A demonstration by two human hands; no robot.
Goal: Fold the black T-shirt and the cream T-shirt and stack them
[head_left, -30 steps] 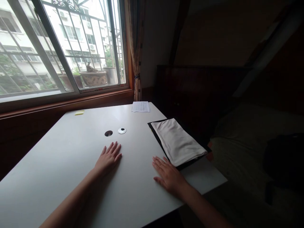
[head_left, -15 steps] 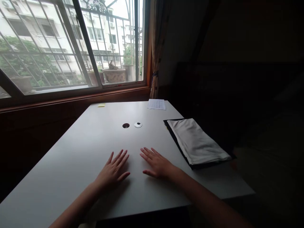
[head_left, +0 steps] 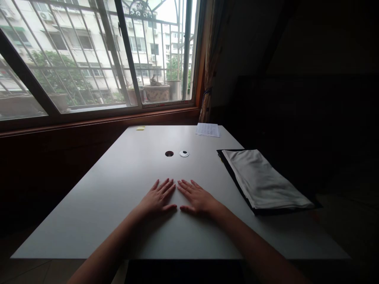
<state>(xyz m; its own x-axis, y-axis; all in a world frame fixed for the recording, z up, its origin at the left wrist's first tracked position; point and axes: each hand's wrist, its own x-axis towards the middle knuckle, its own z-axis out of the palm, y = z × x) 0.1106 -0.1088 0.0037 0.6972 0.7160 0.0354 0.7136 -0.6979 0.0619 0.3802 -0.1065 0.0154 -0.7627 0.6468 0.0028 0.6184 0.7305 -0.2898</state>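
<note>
My left hand [head_left: 158,198] lies flat, palm down, on the white table [head_left: 103,205], fingers stretched out and pointing away from me. Beside it my right hand [head_left: 197,198] rests the same way, with only a narrow gap between the two. Neither hand holds anything. Beyond the fingertips are a round hole [head_left: 169,154] in the tabletop and, just right of it, a round silvery cover [head_left: 184,154] with a dark opening.
A folded grey-white cloth [head_left: 266,181] lies on a black flat item [head_left: 251,211] at the table's right edge. Printed sheets [head_left: 208,129] and a yellow note pad [head_left: 141,128] sit at the far edge. Behind stands a barred window [head_left: 160,59] with a curtain [head_left: 209,79].
My hands have come closer together and now lie nearly fingertip to fingertip on the table. The view has turned slightly left, so the table and its things appear further right.
</note>
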